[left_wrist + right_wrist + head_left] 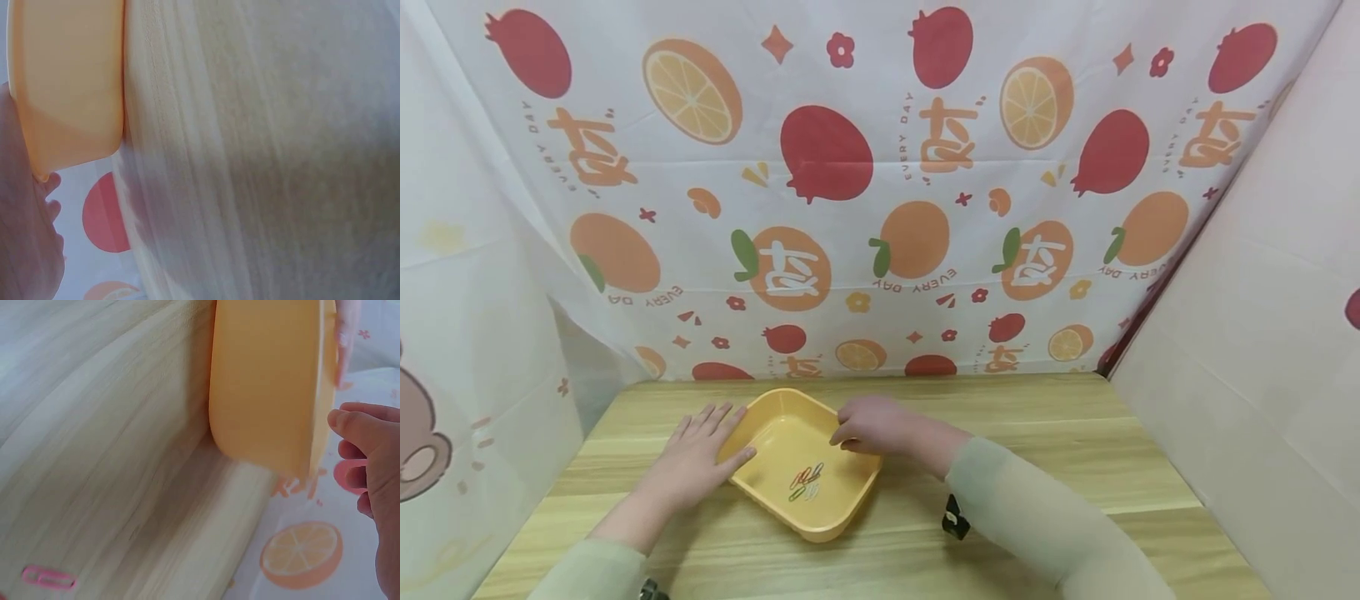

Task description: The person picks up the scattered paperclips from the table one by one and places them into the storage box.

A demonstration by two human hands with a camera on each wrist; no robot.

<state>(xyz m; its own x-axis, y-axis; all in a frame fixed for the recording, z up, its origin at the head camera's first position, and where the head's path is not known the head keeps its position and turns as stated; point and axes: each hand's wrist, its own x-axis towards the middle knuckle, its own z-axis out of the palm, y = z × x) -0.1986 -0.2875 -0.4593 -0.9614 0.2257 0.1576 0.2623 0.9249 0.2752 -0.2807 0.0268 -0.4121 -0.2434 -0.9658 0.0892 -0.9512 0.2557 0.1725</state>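
Note:
A yellow plastic basin [808, 521] stands on the wooden table, with several coloured paper clips [806, 478] lying on its floor. My left hand [688, 462] rests at the basin's left rim, fingers spread and straight, thumb reaching over the inside. Above the basin's right side is my right hand [874, 427], its fingers curled and thumb tip against the index finger. No object shows between those fingertips in the right wrist view, though their inner side is partly hidden. A pink paper clip [49, 577] lies on the table outside the basin.
The wooden table [1037, 508] extends around the basin on all sides. A white fruit-print cloth [865, 250] hangs along the back edge, and pale cloths close off the left and right. A black wrist device [955, 518] shows below the right sleeve.

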